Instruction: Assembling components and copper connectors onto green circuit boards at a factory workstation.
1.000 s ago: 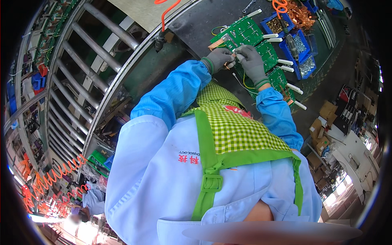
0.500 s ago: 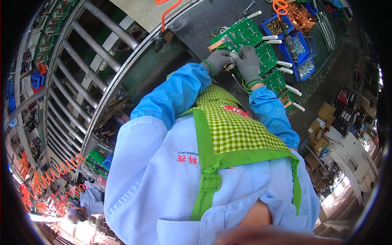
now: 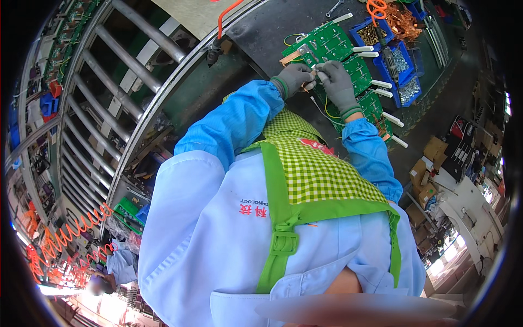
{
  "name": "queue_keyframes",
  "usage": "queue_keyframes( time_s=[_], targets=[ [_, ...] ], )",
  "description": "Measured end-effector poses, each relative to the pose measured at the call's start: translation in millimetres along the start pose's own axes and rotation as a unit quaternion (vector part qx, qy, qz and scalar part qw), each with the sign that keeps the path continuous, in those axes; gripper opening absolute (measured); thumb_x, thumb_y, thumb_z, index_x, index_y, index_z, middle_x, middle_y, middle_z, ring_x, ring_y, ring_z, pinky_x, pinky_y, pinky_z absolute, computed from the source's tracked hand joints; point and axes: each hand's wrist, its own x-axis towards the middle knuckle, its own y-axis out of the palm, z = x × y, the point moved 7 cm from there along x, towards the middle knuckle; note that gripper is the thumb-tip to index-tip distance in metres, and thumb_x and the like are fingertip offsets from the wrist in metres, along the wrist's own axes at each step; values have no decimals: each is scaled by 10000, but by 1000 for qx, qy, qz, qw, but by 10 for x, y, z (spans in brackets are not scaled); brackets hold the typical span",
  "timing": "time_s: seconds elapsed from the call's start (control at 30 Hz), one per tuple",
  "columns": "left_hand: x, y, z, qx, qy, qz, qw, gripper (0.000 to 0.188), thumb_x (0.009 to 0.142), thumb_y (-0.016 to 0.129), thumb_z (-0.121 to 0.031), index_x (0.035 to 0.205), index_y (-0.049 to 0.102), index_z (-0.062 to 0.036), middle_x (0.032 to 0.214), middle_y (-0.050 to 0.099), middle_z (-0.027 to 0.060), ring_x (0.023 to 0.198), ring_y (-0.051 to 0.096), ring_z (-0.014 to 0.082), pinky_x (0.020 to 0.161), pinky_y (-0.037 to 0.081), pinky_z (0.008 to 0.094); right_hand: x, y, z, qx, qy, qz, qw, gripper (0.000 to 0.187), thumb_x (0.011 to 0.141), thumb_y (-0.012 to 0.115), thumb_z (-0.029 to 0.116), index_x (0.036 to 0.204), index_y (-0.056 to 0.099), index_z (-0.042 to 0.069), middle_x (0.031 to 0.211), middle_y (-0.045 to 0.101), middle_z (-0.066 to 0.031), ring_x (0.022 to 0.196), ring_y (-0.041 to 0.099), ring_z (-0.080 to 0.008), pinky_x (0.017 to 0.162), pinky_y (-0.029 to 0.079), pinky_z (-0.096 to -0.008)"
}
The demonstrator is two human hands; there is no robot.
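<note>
Both my hands, in grey gloves, meet over the near edge of a row of green circuit boards (image 3: 330, 42). My left hand (image 3: 295, 79) is closed, pinching a small copper-coloured piece (image 3: 314, 72) that is mostly covered by the fingers. Against it, my right hand (image 3: 337, 86) has its fingertips pressed together; what they grip is hidden. A flat copper bar (image 3: 291, 58) lies on the top board beside my left hand, next to a grey metal part (image 3: 308, 53). White posts (image 3: 381, 84) stick out from the boards' right side. A thin yellow wire (image 3: 327, 107) runs below my right hand.
Blue bins hold brass-coloured parts (image 3: 372, 35) and silver screws (image 3: 400, 60). A power screwdriver (image 3: 389, 61) on an orange coiled hose hangs over them. Copper pieces (image 3: 402, 23) are heaped behind. A wrench (image 3: 334, 7) lies at the back; a roller conveyor (image 3: 128, 65) stands left.
My right hand has drawn slightly away from my left, its fingertips turned more toward the small piece. The left hand stays nearly in place. The view has shifted a little.
</note>
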Motion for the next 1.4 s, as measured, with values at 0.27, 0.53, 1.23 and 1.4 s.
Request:
queue_keyframes(
  time_s=[0.27, 0.53, 1.23, 1.4],
  targets=[
    [74, -32, -16, 62, 22, 2, 998, 151, 805, 556, -38, 920, 555, 59, 842, 591, 121, 686, 587, 156, 598, 497, 242, 43, 5, 86, -87, 42, -19, 995, 151, 767, 631, 196, 819, 574, 66, 871, 531, -129, 764, 563, -312, 646, 462, -392],
    [57, 36, -13, -32, 63, 47, 996, 171, 803, 541, -25, 951, 551, 61, 890, 587, 125, 793, 597, 173, 666, 516, 254, 138, 69, 63, -214, 110, 48, 969, 309, 763, 635, 358, 785, 564, 59, 855, 518, -157, 754, 551, -322, 647, 458, -405],
    [34, 32, -60, 0, 9, 29, 1000, 134, 825, 541, -53, 922, 541, 39, 787, 573, 90, 640, 567, 148, 540, 493, 245, -44, -22, -20, -127, 47, -63, 989, 237, 793, 589, 280, 856, 569, 52, 1023, 524, -117, 867, 556, -310, 736, 471, -384],
    [-76, -56, -345, -30, 61, -2, 998, 106, 830, 531, -53, 893, 554, 30, 751, 573, 90, 632, 565, 139, 505, 472, 220, -6, -331, 130, -53, 12, -116, 992, 274, 800, 593, 315, 915, 570, 68, 1000, 538, -105, 871, 563, -301, 730, 466, -380]
  ],
)
